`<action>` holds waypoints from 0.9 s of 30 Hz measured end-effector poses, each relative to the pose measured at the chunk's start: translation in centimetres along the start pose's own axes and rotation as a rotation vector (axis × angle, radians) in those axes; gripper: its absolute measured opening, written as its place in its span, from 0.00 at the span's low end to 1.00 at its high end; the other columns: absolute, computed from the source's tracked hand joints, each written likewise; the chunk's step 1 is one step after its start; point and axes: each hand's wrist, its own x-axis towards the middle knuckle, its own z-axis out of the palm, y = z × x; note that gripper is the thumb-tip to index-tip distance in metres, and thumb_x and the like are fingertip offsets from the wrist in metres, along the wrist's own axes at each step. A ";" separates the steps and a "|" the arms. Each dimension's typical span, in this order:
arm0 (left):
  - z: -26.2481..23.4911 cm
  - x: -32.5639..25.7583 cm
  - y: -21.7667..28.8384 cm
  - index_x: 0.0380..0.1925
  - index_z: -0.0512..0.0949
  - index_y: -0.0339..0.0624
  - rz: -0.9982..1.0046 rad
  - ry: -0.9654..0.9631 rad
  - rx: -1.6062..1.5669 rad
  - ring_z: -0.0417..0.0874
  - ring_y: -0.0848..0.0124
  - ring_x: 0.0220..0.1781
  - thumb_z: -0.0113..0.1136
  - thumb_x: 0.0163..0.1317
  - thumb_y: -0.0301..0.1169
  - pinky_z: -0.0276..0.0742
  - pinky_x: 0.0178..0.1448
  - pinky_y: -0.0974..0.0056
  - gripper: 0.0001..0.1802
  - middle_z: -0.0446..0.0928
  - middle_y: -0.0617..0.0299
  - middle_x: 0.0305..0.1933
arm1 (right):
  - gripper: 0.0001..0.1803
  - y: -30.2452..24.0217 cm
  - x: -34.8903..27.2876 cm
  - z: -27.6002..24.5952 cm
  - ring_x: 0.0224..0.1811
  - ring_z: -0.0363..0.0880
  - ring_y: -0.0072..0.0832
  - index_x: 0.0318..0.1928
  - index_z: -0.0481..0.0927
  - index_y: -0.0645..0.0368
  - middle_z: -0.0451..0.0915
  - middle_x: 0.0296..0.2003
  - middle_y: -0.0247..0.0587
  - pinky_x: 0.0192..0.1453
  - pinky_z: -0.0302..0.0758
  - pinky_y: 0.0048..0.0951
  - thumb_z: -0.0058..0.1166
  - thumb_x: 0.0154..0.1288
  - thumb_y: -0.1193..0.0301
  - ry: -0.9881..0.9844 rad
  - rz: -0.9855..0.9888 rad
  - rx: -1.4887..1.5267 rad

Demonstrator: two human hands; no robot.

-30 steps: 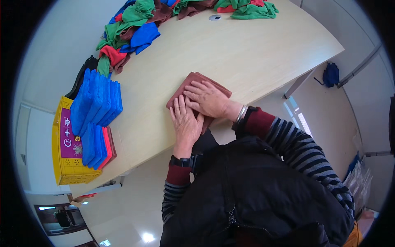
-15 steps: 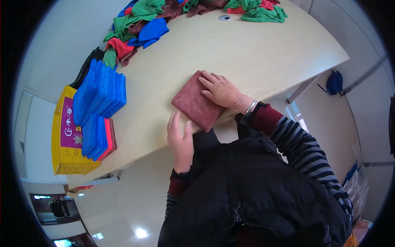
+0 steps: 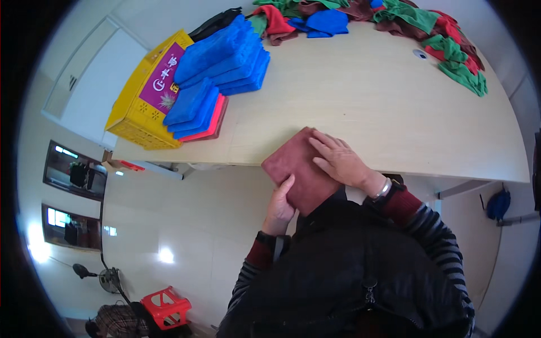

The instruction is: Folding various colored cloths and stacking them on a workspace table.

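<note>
A reddish-brown cloth (image 3: 307, 174), folded into a thick square, lies partly over the table's near edge, close to my body. My left hand (image 3: 280, 207) grips its lower left side, thumb on top and the other fingers hidden beneath. Flat on its upper right part rests my right hand (image 3: 345, 164), fingers stretched out. To the left stands a stack of folded blue cloths (image 3: 225, 65). In front of that is a smaller blue stack (image 3: 191, 107), with a folded red cloth (image 3: 205, 127) and a brown one (image 3: 221, 119) against it.
A yellow crate (image 3: 127, 112) with a purple panel stands behind the stacks at the table's left end. Loose green, red, brown and blue cloths (image 3: 327, 23) line the table's far side. A red stool (image 3: 167, 307) and a person in a checked top (image 3: 121, 320) are at lower left.
My left hand has gone from beside the brown cloth to holding its lower left side. The cloth sits further over the near edge. The view has swung left.
</note>
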 end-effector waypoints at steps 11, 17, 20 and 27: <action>4.7 2.9 28.4 0.68 0.69 0.42 0.619 0.127 0.299 0.75 0.59 0.69 0.61 0.70 0.34 0.72 0.71 0.50 0.28 0.74 0.56 0.68 | 0.25 5.1 -4.6 -2.7 0.74 0.63 0.47 0.66 0.72 0.60 0.70 0.68 0.49 0.78 0.57 0.49 0.52 0.71 0.66 0.129 0.099 -0.197; -1.2 13.9 38.6 0.66 0.71 0.40 0.525 0.133 0.061 0.77 0.57 0.67 0.61 0.70 0.34 0.73 0.70 0.47 0.26 0.76 0.56 0.65 | 0.26 4.6 -4.0 -2.4 0.75 0.63 0.46 0.65 0.73 0.60 0.71 0.68 0.47 0.78 0.57 0.50 0.54 0.69 0.67 0.134 0.123 -0.195; -8.4 17.1 39.4 0.65 0.71 0.38 0.516 0.255 0.072 0.78 0.57 0.65 0.62 0.68 0.35 0.74 0.69 0.47 0.27 0.77 0.54 0.64 | 0.26 3.8 -3.5 -2.4 0.75 0.63 0.46 0.65 0.73 0.60 0.71 0.68 0.47 0.78 0.57 0.50 0.54 0.68 0.67 0.126 0.113 -0.172; -17.2 21.4 41.6 0.65 0.69 0.32 0.720 -0.355 0.943 0.76 0.58 0.66 0.68 0.56 0.30 0.71 0.72 0.53 0.36 0.76 0.46 0.63 | 0.27 5.4 -4.4 -2.7 0.69 0.68 0.52 0.63 0.74 0.61 0.72 0.65 0.53 0.74 0.64 0.50 0.58 0.64 0.70 0.168 0.048 -0.104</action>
